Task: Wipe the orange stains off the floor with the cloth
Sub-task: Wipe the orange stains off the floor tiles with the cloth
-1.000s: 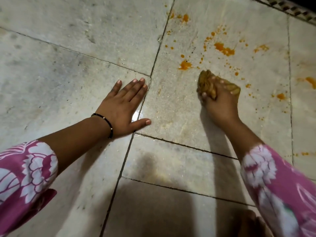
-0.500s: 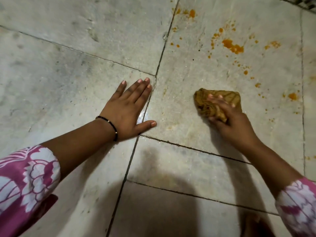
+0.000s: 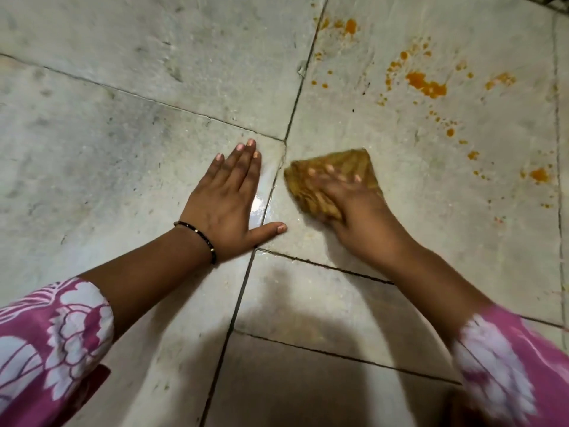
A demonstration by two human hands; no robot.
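A brownish, orange-soaked cloth (image 3: 354, 161) lies flattened on the pale stone floor (image 3: 123, 134), just right of a tile joint. My right hand (image 3: 354, 217) presses down on it with fingers spread across its top; the hand is motion-blurred. My left hand (image 3: 224, 208) rests flat on the floor to the left of the joint, palm down, fingers straight, holding nothing. Orange stains lie beyond the cloth to the upper right: a large blotch (image 3: 426, 84), a spot near the top (image 3: 351, 25) and a spot at the right (image 3: 538, 175), with several small specks between.
Dark grout lines (image 3: 295, 97) cross the floor between large tiles. A wet sheen (image 3: 257, 208) shows between my two hands. My shadow darkens the tiles at the bottom. A dark patterned edge (image 3: 551, 1) sits at the top right corner.
My right hand has dragged the cloth toward me and to the left, from beside the stains to the tile joint near my left hand. The left hand stayed planted.
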